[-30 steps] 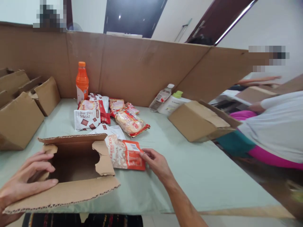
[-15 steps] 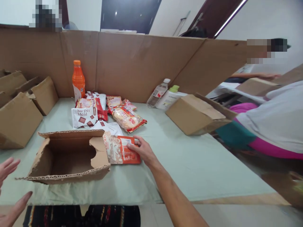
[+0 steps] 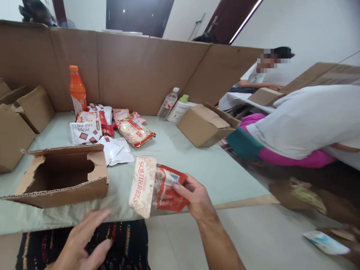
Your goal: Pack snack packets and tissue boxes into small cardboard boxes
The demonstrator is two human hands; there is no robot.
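My right hand grips one end of an orange and cream snack pouch, thumb on top, and holds it up over the table's front edge. The pouch's far end is bent and reads "Three Squirrels". My left hand is empty, fingers and thumb apart, low in front of the table and left of the pouch. An open cardboard box stands on the cloth beyond my left hand; its inside is dark. Behind it lie white sachets, a "Super Meal" packet and a clear-and-red snack bag.
An orange drink bottle stands by the cardboard partition. A clear bottle, a white bottle with green cap and a tilted carton sit at the right. More boxes stand left. A co-worker bends over nearby.
The pouch has been lifted off the table beside the box and brought toward me in my right hand. My left hand has moved right, in front of the box. The view has shifted right.
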